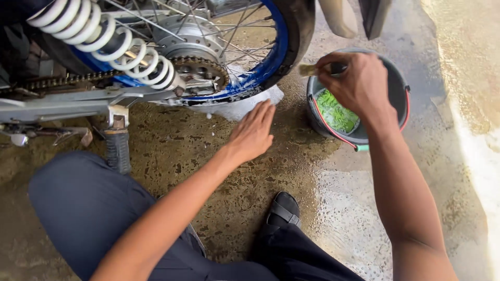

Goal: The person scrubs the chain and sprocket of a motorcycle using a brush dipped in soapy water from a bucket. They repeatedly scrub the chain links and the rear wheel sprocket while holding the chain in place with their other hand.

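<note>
My right hand [357,83] grips a small brush [308,69] by its dark handle, held over the rim of a grey bucket [401,96] with a red handle and a green scrubber [336,112] inside. My left hand [253,132] hovers flat with fingers extended, holding nothing, just below the motorcycle's rear wheel [271,57], whose blue rim is soapy. White foam [245,106] lies on the floor beneath the tyre. The chain sprocket [203,70] and a white coil spring [104,44] sit to the left of my hands.
The wet concrete floor [344,208] is stained and shiny. A footpeg [119,151] hangs down at the left. My knee in dark trousers [88,208] and a black sandalled foot [284,211] are in the foreground. A mudguard [338,15] hangs above the bucket.
</note>
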